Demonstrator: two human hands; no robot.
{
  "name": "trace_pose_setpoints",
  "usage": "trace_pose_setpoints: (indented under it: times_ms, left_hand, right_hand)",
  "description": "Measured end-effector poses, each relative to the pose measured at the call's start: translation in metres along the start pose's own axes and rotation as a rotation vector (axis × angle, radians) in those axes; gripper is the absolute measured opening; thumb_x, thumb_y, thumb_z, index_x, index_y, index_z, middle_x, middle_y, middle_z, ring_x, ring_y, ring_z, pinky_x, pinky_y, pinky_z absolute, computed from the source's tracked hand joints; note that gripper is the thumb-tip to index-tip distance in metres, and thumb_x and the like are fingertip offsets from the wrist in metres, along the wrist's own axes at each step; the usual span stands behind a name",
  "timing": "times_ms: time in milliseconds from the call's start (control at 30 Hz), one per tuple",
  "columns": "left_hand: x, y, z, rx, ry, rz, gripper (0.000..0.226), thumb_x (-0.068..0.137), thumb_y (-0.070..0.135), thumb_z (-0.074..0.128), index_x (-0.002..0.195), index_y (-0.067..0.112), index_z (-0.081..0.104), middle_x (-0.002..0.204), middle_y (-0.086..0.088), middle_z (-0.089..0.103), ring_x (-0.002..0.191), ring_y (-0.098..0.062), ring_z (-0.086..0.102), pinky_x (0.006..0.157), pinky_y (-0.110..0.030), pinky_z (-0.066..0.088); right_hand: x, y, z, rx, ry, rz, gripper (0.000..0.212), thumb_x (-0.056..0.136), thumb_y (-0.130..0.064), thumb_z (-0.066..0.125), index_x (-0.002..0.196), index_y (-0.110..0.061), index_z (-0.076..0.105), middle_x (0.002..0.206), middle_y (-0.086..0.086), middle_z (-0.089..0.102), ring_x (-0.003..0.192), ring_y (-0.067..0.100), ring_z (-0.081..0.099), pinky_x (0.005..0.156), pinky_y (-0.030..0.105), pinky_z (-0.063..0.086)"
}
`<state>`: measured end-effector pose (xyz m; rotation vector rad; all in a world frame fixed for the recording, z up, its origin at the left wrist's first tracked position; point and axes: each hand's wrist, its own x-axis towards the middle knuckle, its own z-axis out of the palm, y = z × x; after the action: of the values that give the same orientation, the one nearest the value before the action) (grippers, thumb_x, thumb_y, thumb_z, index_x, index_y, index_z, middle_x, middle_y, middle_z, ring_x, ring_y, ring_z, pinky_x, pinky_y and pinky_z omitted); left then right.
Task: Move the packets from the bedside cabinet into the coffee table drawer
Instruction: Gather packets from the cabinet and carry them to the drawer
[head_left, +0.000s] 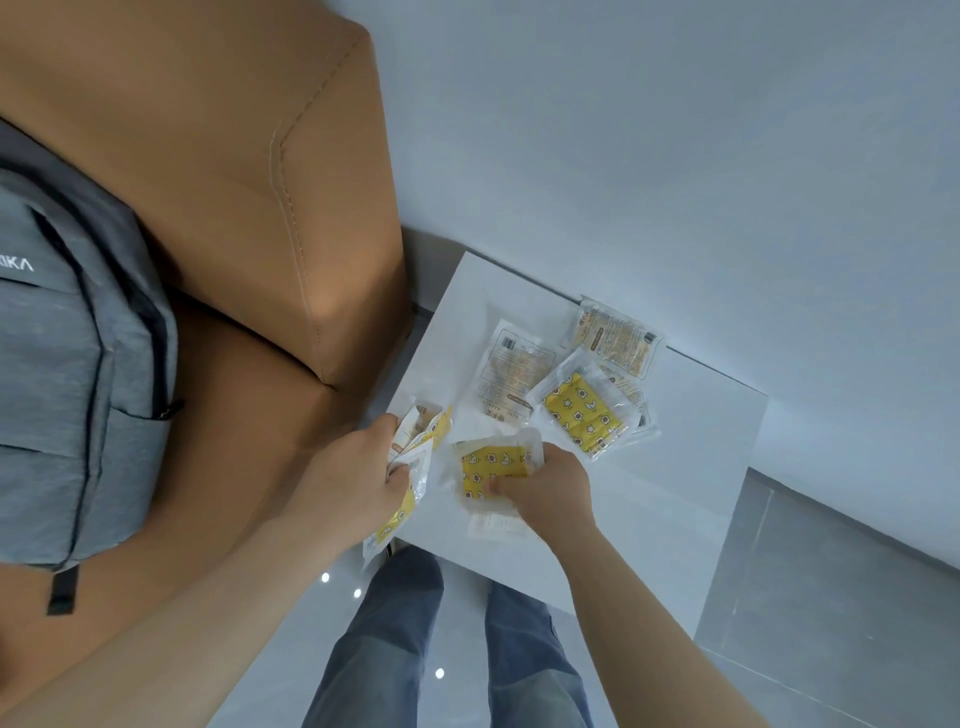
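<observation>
Your left grip (358, 478) clutches several packets (418, 428) at the bedside cabinet (675, 467) edge | right grip (550, 488) pinches a yellow packet (493, 462) on it | loose packets (582, 410) lie beyond | sofa arm (234, 182), backpack (67, 364) close at your left.

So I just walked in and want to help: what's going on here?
A person stands at the white cabinet, gathering snack packets. The left grip holds a bunch of packets. The right grip grips a yellow packet near the cabinet's front edge. Several loose packets lie farther back on the top. The drawer is not in view.
</observation>
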<state>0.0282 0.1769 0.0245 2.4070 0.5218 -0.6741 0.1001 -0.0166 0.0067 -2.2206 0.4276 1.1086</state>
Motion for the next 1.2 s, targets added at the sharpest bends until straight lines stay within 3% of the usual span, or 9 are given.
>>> trace_pose_setpoints:
  times_ms: [100,233,433,500,633,767,900,1200]
  left_hand:
    - [-0.014,0.01,-0.016,-0.004,0.01,0.017,0.012,0.087,0.024,0.051,0.089,0.017,0.041,0.081,-0.001,0.063,0.072,-0.019,0.059,0.06,-0.038,0.049]
    - [-0.035,0.035,-0.045,-0.038,0.05,0.06,0.01,0.087,0.023,0.05,0.091,0.015,0.045,0.079,-0.003,0.064,0.07,-0.02,0.059,0.06,-0.041,0.049]
    - [-0.073,0.102,-0.097,-0.1,0.136,0.2,0.01,0.089,0.022,0.051,0.095,0.016,0.047,0.08,-0.002,0.064,0.07,-0.019,0.06,0.065,-0.042,0.051]
    - [-0.088,0.132,-0.115,-0.124,0.148,0.273,0.013,0.09,0.024,0.051,0.101,0.018,0.048,0.083,0.0,0.064,0.073,-0.017,0.061,0.067,-0.041,0.053]
    - [-0.12,0.205,-0.151,-0.107,0.189,0.468,0.01,0.089,0.025,0.05,0.095,0.017,0.047,0.075,-0.001,0.06,0.069,-0.019,0.058,0.062,-0.042,0.05]
    - [-0.164,0.285,-0.173,-0.103,0.241,0.638,0.014,0.088,0.026,0.052,0.098,0.018,0.048,0.079,0.0,0.063,0.074,-0.021,0.059,0.066,-0.043,0.05]
    - [-0.225,0.367,-0.167,-0.122,0.235,0.821,0.009,0.087,0.025,0.051,0.095,0.025,0.049,0.076,0.004,0.063,0.07,-0.018,0.06,0.062,-0.041,0.052]
    - [-0.399,0.531,-0.072,-0.191,0.043,1.187,0.019,0.09,0.026,0.053,0.109,0.031,0.051,0.088,0.015,0.064,0.08,-0.006,0.062,0.069,-0.034,0.054]
  right_hand:
    - [-0.027,-0.003,-0.019,0.092,0.09,-0.05,0.022,0.072,-0.013,0.076,0.087,-0.019,0.061,0.086,0.001,0.07,0.078,0.021,0.065,0.069,0.037,0.056]
    - [-0.073,-0.013,-0.053,0.162,0.253,-0.12,0.026,0.071,-0.017,0.075,0.093,-0.011,0.062,0.082,0.006,0.07,0.08,0.031,0.064,0.069,0.045,0.055]
    - [-0.158,-0.028,-0.12,0.312,0.482,-0.208,0.022,0.072,-0.015,0.075,0.086,-0.014,0.058,0.073,0.005,0.067,0.071,0.033,0.062,0.053,0.037,0.048]
    - [-0.19,-0.028,-0.143,0.383,0.552,-0.235,0.021,0.072,-0.016,0.076,0.084,-0.019,0.058,0.071,0.002,0.067,0.068,0.03,0.061,0.055,0.036,0.049]
    - [-0.257,-0.018,-0.193,0.519,0.698,-0.286,0.024,0.073,-0.014,0.076,0.087,-0.028,0.063,0.072,-0.009,0.067,0.07,0.017,0.063,0.058,0.031,0.05]
    - [-0.325,0.017,-0.248,0.645,0.814,-0.355,0.015,0.074,-0.01,0.074,0.072,-0.022,0.064,0.057,-0.011,0.06,0.057,0.013,0.052,0.052,0.026,0.041]
    - [-0.403,0.067,-0.3,0.726,0.993,-0.414,0.017,0.076,-0.013,0.075,0.074,-0.027,0.067,0.065,-0.01,0.066,0.06,0.008,0.057,0.056,0.026,0.044]
    - [-0.579,0.237,-0.384,0.783,1.428,-0.445,0.024,0.072,-0.012,0.079,0.072,-0.031,0.066,0.069,-0.017,0.069,0.062,0.002,0.06,0.057,0.02,0.045]
